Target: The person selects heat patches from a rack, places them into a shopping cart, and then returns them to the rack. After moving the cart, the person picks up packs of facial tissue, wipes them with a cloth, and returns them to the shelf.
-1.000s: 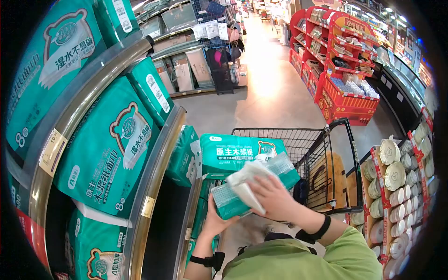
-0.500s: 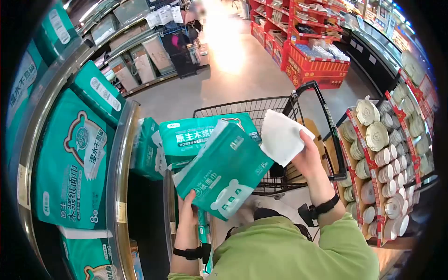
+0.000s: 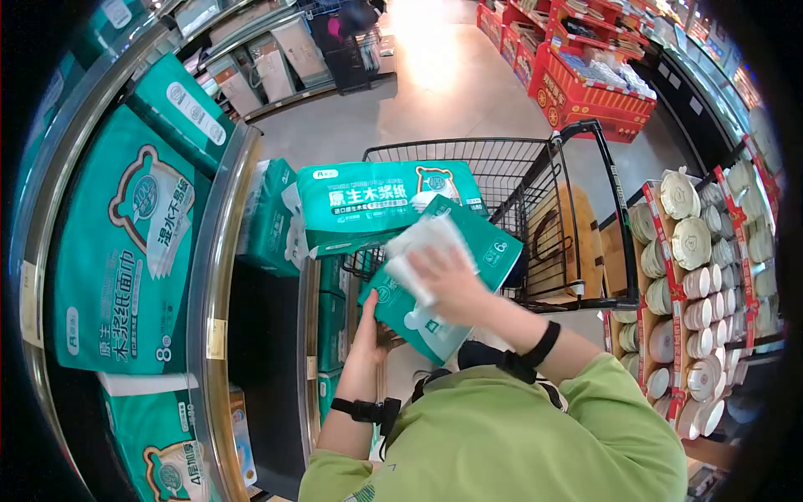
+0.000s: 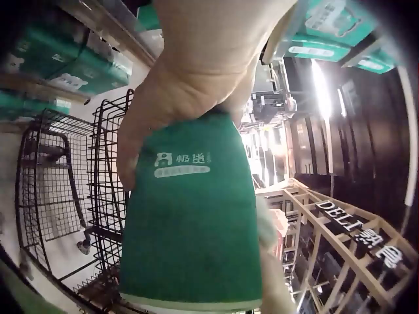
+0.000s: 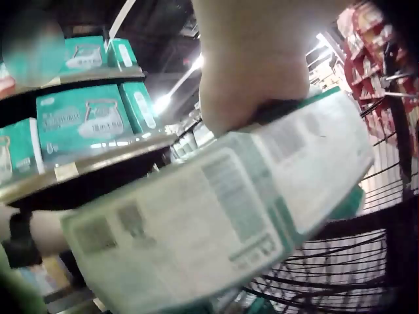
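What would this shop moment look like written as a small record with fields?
place: shop aisle beside shelves of green tissue packs
left hand: holds the green pack from below
right hand: presses a white cloth on the pack's face
behind the pack: black wire trolley with a larger green pack on its rim
right side: display of round tins

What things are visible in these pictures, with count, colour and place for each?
held pack: one, green, over the cart's near edge, between both hands
cloth: one, white, on the held pack
cart: one, black wire, ahead of the person
long pack: one, green, at the cart's left end
shelf packs: several, green, curved shelf, left
round tubs: many, pale, rack at right
red stand: one, across the aisle
left hand: under the held pack
right hand: pressing the cloth
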A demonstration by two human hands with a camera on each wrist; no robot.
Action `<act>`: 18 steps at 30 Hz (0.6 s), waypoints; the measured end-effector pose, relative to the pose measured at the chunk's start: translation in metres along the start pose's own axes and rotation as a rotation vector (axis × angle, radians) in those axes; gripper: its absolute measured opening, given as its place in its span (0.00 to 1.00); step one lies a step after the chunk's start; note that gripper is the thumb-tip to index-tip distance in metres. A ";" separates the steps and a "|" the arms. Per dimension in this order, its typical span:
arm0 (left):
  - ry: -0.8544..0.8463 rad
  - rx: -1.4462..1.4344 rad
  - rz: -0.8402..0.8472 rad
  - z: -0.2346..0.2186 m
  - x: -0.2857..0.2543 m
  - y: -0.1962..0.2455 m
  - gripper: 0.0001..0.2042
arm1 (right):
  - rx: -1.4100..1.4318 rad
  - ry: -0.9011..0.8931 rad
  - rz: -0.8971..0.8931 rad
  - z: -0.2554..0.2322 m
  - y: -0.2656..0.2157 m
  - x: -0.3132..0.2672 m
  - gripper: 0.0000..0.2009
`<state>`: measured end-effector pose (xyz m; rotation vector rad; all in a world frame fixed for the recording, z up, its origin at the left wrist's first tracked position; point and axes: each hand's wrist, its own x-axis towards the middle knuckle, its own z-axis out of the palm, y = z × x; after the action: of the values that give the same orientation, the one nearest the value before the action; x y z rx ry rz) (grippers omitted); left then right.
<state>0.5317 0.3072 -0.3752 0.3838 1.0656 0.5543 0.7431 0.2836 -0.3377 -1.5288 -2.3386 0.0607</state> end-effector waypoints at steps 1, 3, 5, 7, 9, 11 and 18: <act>-0.006 0.008 -0.004 -0.004 0.007 -0.004 0.33 | -0.002 -0.053 -0.113 0.000 -0.019 0.000 0.36; -0.153 -0.063 0.181 -0.017 0.022 -0.016 0.32 | -0.027 -0.156 -0.273 -0.004 -0.051 -0.008 0.34; -0.236 -0.045 0.239 -0.025 0.025 -0.023 0.30 | 0.017 -0.133 -0.300 0.005 -0.045 -0.011 0.33; -0.114 -0.085 0.091 -0.026 0.019 -0.020 0.32 | 0.064 -0.115 -0.338 0.007 -0.035 -0.012 0.33; -0.025 -0.068 0.079 -0.014 0.005 -0.015 0.34 | -0.077 -0.030 -0.155 -0.005 -0.006 -0.003 0.31; 0.040 -0.004 0.079 -0.006 -0.001 -0.010 0.34 | -0.107 0.014 0.043 -0.020 0.027 0.003 0.32; -0.035 0.080 0.087 0.006 -0.027 -0.003 0.32 | -0.164 0.034 0.192 -0.015 0.063 -0.007 0.28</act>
<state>0.5280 0.2879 -0.3549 0.5104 1.0437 0.5812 0.8059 0.3016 -0.3391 -1.8154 -2.2102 -0.1125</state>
